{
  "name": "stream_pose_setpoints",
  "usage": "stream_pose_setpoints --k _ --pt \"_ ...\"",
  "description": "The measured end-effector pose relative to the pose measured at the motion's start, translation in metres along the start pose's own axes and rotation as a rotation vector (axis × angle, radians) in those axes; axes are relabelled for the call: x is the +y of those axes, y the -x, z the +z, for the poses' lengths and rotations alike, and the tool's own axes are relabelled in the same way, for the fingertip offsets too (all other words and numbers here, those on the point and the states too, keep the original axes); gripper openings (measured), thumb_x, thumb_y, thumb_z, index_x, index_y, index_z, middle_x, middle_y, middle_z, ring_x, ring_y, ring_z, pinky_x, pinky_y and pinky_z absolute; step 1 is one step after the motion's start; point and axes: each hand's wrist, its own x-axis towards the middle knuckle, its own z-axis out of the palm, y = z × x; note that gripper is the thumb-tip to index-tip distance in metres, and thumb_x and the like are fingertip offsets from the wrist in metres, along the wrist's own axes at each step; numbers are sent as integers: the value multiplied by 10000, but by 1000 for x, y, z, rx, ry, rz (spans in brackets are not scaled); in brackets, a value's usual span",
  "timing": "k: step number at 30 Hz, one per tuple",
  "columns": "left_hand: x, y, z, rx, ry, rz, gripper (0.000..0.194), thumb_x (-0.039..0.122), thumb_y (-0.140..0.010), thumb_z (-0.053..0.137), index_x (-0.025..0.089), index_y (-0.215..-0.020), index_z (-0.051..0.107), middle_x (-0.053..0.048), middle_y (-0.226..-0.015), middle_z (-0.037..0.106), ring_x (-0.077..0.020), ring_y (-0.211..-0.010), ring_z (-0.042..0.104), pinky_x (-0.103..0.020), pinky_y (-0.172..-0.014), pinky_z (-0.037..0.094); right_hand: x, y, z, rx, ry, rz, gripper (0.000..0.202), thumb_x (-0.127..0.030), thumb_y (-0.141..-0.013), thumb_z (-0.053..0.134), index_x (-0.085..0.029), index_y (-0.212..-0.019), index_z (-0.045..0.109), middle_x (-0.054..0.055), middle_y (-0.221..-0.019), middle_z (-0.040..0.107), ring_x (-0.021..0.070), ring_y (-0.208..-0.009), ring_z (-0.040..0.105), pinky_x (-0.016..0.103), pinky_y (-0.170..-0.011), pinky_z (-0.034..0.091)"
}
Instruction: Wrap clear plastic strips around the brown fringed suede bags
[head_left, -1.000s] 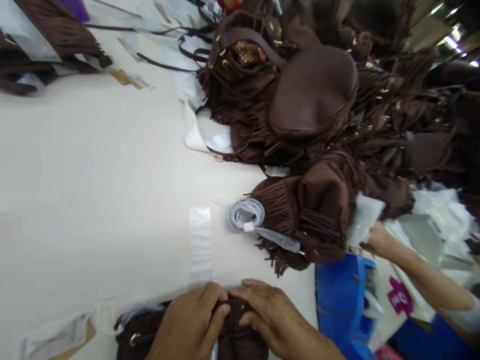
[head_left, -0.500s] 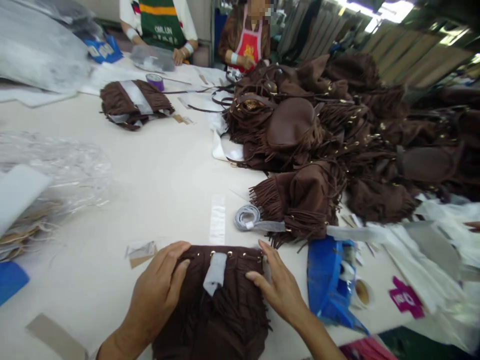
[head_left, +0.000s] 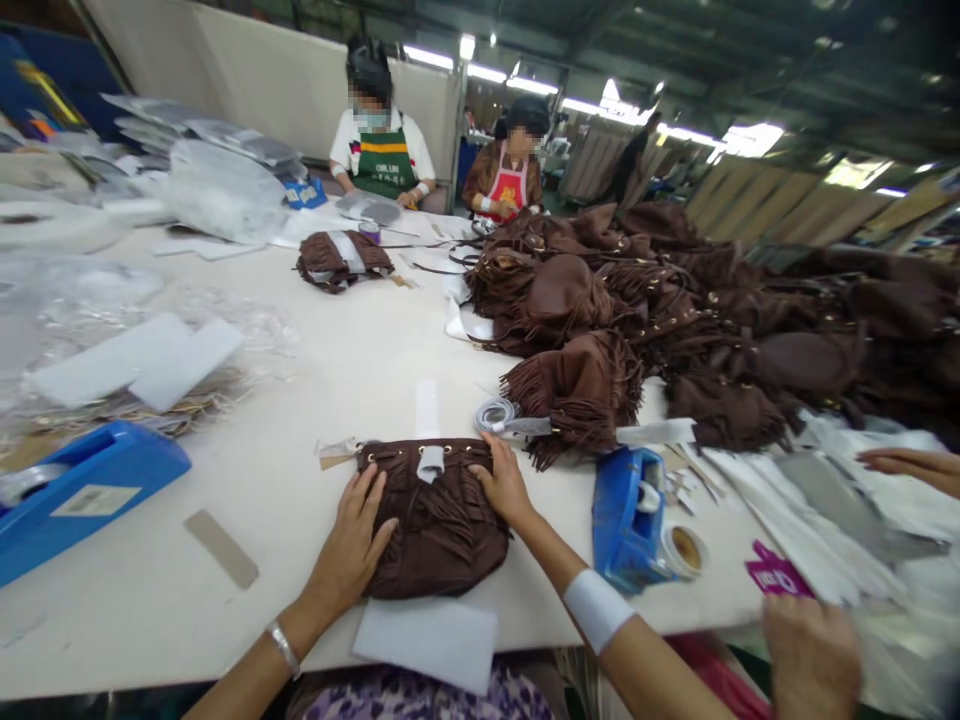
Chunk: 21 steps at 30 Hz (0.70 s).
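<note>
- Brown suede fringed bag (head_left: 435, 515) lies flat on the white table (head_left: 315, 380), near its front edge, between both hands.
- Left hand (head_left: 352, 540) rests spread on the bag's left flank, fingers apart, gripping nothing; right hand (head_left: 504, 485) presses its upper right corner, fingers splayed as well.
- The grey paper strip (head_left: 430, 463) folded over the rim looks loose; a sideways push could probably slide it off or crease the fringe.
- The foam sheet (head_left: 426, 642) overhangs the table edge and may drop if the bag is dragged back.
- Compared with half a second ago, the view has risen, showing the blue tape dispenser (head_left: 79, 495) at left; the hands have shifted slightly on the bag.
</note>
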Motion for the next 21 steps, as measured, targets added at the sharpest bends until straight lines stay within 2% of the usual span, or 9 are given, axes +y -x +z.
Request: stream_pose_setpoints --k 4,9,11,13,16,18,19,21 --pt "-13 -11 -3 4 9 33 604 374 -1011 388 232 -1559 178 -132 -1636 195 -314 -1515 151 -593 -1206 242 -5 -5 6 23 30 2 553 -196 -883 545 -99 -1416 437 172 -1373 527 265 -1318 441 437 -1138 349" --pt "-26 -33 -8 7 28 51 568 410 -1003 398 215 -1525 288 -131 -1617 264 -311 -1504 204 -574 -1209 249 -15 -22 14 66 63 22 517 -189 -893 522 -112 -1400 455 176 -1355 537 278 -1302 456 465 -1125 359" --pt "-26 -38 -13 23 39 40 549 420 -1002 399 214 -1505 326 -127 -1601 301 -298 -1487 260 -553 -1208 270 -21 -27 10 73 74 21 502 -196 -900 524 -101 -1390 465 184 -1341 550 279 -1285 477 460 -1117 372" --pt "-21 -33 -22 65 50 5 536 419 -1005 388 213 -1496 328 -127 -1584 328 -283 -1473 297 -537 -1208 287 -30 -22 -1 94 87 19 505 -225 -913 532 -82 -1392 456 203 -1372 528 288 -1306 463 463 -1121 368" --pt "-7 1 -39 191 58 -94 510 399 -1011 367 192 -1475 324 -147 -1525 383 -275 -1452 324 -544 -1207 286 -48 19 -24 158 104 9 454 -295 -959 502 -105 -1369 459 199 -1407 497 288 -1357 409 477 -1131 351" --pt "6 37 -46 289 76 -179 421 387 -1001 400 200 -1376 433 -135 -1417 479 -267 -1365 437 -510 -1150 389 -60 66 -37 172 102 -15 301 -320 -994 458 -170 -1244 532 140 -1246 601 247 -1220 527 427 -1051 432" --pt "13 55 -48 294 73 -202 370 385 -994 420 204 -1311 482 -129 -1361 513 -265 -1305 493 -490 -1095 451 -67 92 -40 107 106 -19 251 -338 -998 463 -196 -1185 551 111 -1151 629 234 -1117 578 399 -977 476" --pt "27 83 -48 185 18 -143 318 366 -988 440 211 -1257 509 -121 -1315 540 -261 -1249 532 -470 -1052 485 -79 140 -38 -30 117 6 310 -403 -956 553 -213 -1200 536 94 -1093 629 243 -1034 601 381 -881 511"
